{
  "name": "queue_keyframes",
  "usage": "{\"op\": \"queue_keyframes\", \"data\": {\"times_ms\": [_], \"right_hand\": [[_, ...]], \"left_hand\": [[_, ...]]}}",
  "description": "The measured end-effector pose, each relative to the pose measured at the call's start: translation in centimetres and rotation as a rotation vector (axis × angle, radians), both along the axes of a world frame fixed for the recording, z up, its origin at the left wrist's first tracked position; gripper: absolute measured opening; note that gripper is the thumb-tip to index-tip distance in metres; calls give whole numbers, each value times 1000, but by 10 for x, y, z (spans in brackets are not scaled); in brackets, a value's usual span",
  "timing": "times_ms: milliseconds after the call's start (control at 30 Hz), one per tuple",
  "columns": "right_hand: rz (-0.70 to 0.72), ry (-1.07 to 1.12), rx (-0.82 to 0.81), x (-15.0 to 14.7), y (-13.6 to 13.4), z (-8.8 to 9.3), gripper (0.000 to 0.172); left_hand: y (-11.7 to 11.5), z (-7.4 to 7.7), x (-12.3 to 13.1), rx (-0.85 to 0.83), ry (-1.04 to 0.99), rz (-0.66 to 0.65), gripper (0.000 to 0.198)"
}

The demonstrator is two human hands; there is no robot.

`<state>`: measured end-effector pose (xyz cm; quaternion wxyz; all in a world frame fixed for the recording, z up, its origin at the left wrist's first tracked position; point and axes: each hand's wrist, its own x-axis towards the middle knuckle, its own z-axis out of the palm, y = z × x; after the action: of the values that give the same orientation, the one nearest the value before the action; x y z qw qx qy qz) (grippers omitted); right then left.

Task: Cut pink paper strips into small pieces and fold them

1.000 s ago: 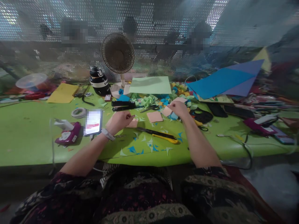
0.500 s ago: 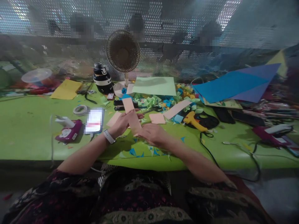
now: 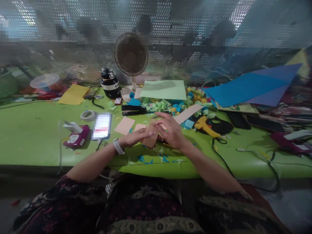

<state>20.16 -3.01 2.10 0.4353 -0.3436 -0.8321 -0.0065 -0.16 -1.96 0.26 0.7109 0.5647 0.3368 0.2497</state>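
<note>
A peach paper strip (image 3: 149, 140), now a short folded-looking piece, lies between my hands just above the table. My left hand (image 3: 135, 137), with a white band at its wrist, pinches the strip from the left, thumb on top. My right hand (image 3: 172, 131) bends its fingers over the strip's right side; its fingertips partly hide the paper. Left of the strip, a peach paper square (image 3: 124, 125) lies flat. Another peach strip (image 3: 188, 113) rests slanted behind my right hand. Blue and green paper scraps (image 3: 146, 159) are scattered in front of my hands.
Behind my hands are a black stapler (image 3: 133, 110), a pale green sheet (image 3: 163, 90) and a fan (image 3: 131, 55). A phone (image 3: 101, 126) and a purple power adapter (image 3: 76, 136) lie left. Right sits a yellow glue gun (image 3: 207, 126), its black cord trailing off the front edge.
The long strip held upright has become a short piece between my hands. My right hand has moved up and its fingers have come over the paper. The view has shifted slightly left.
</note>
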Motion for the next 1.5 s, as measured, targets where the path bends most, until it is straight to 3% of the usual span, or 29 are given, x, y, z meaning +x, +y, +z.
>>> {"op": "queue_keyframes", "data": {"times_ms": [100, 267, 533, 900, 1500], "right_hand": [[14, 25, -104, -1, 0, -2, 16], [32, 79, -73, -2, -1, 0, 15], [1, -46, -72, -1, 0, -4, 21], [67, -184, -11, -5, -2, -8, 32], [69, -42, -212, -6, -2, -7, 39]], "left_hand": [[-1, 5, -2, 5, 72, -30, 50], [-3, 10, 3, -21, -71, -168, 33], [-4, 1, 7, 3, -106, -115, 28], [-3, -1, 5, 123, 51, -126, 28], [-7, -2, 9, 0, -58, -84, 20]]}}
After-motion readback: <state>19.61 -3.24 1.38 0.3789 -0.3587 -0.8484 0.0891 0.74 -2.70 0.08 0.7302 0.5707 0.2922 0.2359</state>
